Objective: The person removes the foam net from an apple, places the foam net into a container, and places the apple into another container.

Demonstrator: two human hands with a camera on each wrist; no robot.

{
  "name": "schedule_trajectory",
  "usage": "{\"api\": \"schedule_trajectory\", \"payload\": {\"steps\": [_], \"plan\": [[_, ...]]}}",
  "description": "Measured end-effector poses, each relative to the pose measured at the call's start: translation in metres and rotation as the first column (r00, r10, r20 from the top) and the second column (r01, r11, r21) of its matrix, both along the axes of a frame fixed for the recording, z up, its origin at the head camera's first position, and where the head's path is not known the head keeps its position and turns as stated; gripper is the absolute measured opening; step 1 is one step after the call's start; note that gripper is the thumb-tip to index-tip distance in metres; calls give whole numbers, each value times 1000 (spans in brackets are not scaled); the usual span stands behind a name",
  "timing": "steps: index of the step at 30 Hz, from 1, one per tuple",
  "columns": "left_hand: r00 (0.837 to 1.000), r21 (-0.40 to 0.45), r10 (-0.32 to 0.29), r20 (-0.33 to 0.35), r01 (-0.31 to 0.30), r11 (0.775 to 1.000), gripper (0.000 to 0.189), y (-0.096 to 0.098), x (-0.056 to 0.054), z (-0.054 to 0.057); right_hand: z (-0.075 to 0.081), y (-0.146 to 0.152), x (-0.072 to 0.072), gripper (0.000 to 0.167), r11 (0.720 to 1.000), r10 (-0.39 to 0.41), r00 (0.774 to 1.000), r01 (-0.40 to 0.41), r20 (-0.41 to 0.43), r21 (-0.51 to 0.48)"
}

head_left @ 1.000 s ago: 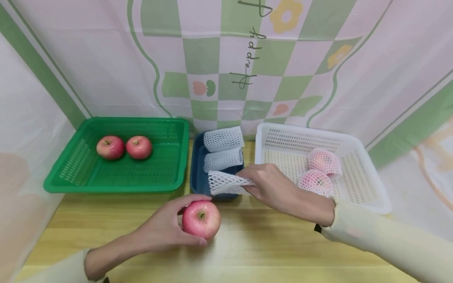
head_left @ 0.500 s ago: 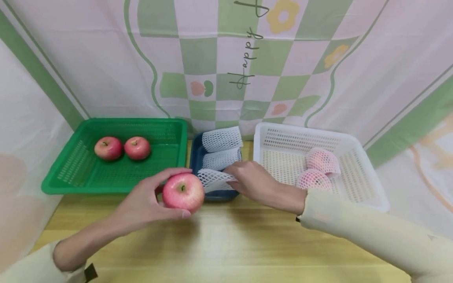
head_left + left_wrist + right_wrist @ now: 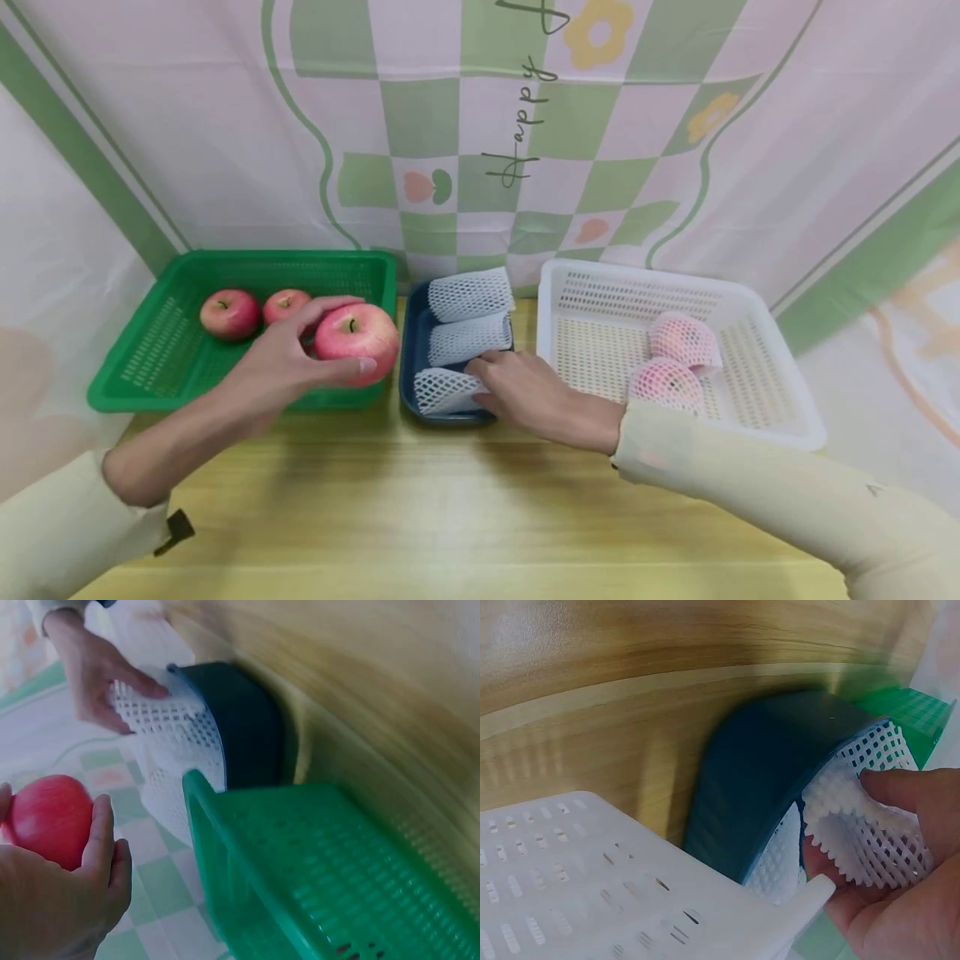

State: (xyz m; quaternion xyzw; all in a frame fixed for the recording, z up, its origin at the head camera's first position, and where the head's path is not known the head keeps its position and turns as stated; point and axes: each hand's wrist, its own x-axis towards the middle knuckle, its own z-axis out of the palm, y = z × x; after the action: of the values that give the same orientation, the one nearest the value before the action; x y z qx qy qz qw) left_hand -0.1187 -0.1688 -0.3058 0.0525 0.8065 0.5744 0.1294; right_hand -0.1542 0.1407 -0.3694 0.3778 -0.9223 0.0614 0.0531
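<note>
1. Far left: green basket (image 3: pixel 123 403) on the tabletop (image 3: pixel 465 500), with two bare apples (image 3: pixel 230 315) side by side in it.
2. Left hand (image 3: pixel 281 354) has its fingers and thumb curled round the held apple (image 3: pixel 358 337), up in the air by the basket's right end.
3. Middle: blue tray (image 3: pixel 415 342) with two white foam nets (image 3: pixel 471 337) lying towards the back, plus the nearest net (image 3: pixel 446 392) up front.
4. Right hand (image 3: pixel 525 396) is pinching that front one by its right end.
5. Far right: white basket (image 3: pixel 588 354), two netted apples (image 3: pixel 666 383) touching inside.
</note>
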Motion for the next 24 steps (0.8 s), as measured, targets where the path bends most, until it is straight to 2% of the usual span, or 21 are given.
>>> {"api": "schedule_trajectory", "payload": {"steps": [6,12,18,24], "plan": [[998,99,16,66,-22,995,84,-8,-23,1,1,1,-2,46,996,-86,996,85,25,37],[991,158,49,125,-69,985,86,-18,-45,-2,5,7,-2,69,992,-109,994,109,-4,69],[982,151,80,173,-106,983,85,-25,-63,-7,7,17,0,71,995,-93,995,94,-39,35],[980,111,70,188,-92,990,87,-27,-76,-10,14,31,2,74,995,-93,993,94,-66,12]]}}
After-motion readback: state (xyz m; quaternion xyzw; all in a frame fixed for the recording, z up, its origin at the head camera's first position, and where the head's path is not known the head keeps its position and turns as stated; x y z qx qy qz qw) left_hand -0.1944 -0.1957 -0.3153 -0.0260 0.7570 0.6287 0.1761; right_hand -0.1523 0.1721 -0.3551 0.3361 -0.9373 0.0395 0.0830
